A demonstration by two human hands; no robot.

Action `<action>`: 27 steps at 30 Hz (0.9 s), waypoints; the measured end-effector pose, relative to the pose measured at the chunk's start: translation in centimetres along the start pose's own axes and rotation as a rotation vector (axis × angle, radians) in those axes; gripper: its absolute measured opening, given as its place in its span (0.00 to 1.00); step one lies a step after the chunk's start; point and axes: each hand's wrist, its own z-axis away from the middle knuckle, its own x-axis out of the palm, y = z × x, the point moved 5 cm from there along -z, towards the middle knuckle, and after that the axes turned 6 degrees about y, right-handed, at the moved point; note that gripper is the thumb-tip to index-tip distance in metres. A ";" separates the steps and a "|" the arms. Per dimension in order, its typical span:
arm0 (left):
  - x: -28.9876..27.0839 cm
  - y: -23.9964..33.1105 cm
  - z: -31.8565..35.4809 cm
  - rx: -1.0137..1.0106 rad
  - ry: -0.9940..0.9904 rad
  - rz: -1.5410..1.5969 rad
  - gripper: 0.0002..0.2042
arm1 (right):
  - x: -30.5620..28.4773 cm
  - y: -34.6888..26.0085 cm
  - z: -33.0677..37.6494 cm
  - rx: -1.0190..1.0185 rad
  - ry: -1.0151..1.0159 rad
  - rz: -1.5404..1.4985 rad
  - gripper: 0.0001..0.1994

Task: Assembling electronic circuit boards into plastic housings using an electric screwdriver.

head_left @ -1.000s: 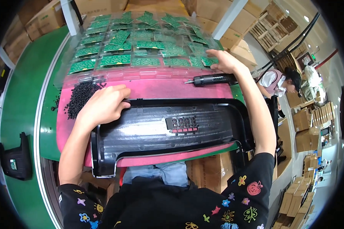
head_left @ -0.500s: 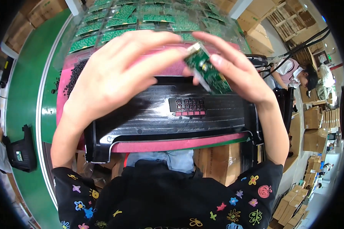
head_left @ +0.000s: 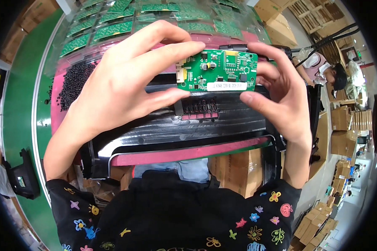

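A green circuit board with a white label strip along its near edge is held level above the black plastic housing. My left hand grips its left end, thumb at the near edge and index finger at the far edge. Around the right end, my right hand has its fingers spread, thumb and index finger just off the corners. Below the board, the housing has a window with digit-shaped cutouts. The housing lies on a pink mat.
Clear trays of green circuit boards fill the far side of the table. A heap of small black parts lies at left on the mat. Black cables hang at far right. Another person works beyond, near cardboard boxes.
The circuit board has turned from a steep tilt to level, its component side and label facing up. My left hand has taken its left end, and my right hand's fingers have spread.
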 end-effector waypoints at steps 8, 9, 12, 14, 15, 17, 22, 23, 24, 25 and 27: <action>3.2 -1.5 2.2 -0.242 -0.250 0.282 0.28 | 1.2 2.8 3.0 -0.049 0.143 0.175 0.32; 3.9 -1.9 2.6 -0.277 -0.294 0.333 0.28 | 1.3 3.9 3.2 0.000 0.146 0.168 0.31; 4.8 -2.1 3.6 -0.413 -0.439 0.374 0.27 | 2.1 4.9 2.9 -0.124 0.069 0.347 0.28; 5.3 -2.3 3.9 -0.375 -0.424 0.354 0.27 | 2.5 5.8 2.9 -0.131 0.038 0.400 0.26; 5.6 -2.2 4.0 -0.379 -0.455 0.315 0.26 | 2.7 6.1 3.1 -0.123 0.025 0.415 0.26; 6.0 -2.5 4.4 -0.367 -0.491 0.254 0.27 | 2.9 6.5 3.1 -0.113 0.011 0.423 0.26; 6.4 -2.7 4.6 -0.383 -0.550 0.196 0.27 | 3.0 6.6 3.1 -0.087 -0.023 0.472 0.26; 6.4 -2.7 4.7 -0.362 -0.548 0.181 0.27 | 3.0 6.6 3.1 -0.086 -0.023 0.469 0.26; 6.5 -2.7 4.7 -0.364 -0.550 0.180 0.27 | 3.0 6.6 3.1 -0.084 -0.021 0.465 0.26; 6.5 -2.7 4.6 -0.370 -0.555 0.181 0.27 | 3.0 6.7 3.1 -0.081 -0.018 0.462 0.26; 6.6 -2.7 4.6 -0.378 -0.562 0.182 0.27 | 3.0 6.7 3.0 -0.077 -0.018 0.461 0.26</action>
